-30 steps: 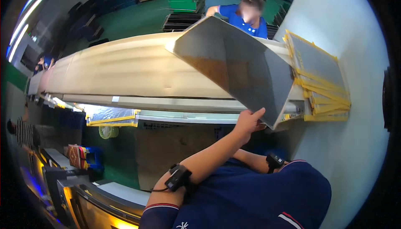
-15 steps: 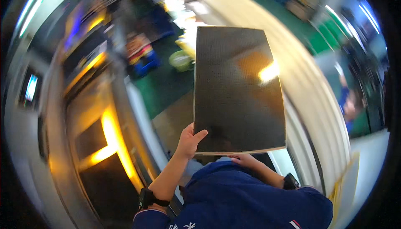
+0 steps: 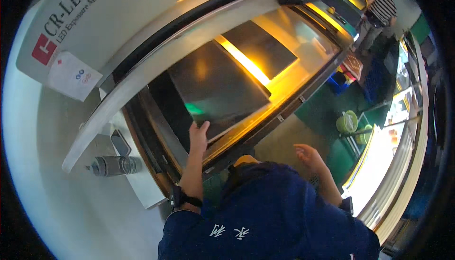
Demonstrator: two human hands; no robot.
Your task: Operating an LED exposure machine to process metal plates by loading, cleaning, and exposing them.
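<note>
The left hand holds a dark panel by its near-left corner, thumb on top and the other fingers hidden beneath it. The panel is over the yellow-lit bed of a machine, toward the bed's left end and close to its near edge; whether its whole underside touches the bed cannot be told. A second dark panel lies flat toward the bed's far edge, with a bright yellow strip showing between the two. The right hand is empty, its fingers loosely spread, well apart from the bed's near edge.

As far as can be judged, one panel is down on the bed and the other is nearly in place, with the left hand's release not yet made.

Beyond the bed's left end, a bottle and a phone rest on a white surface, near its far corner.
</note>
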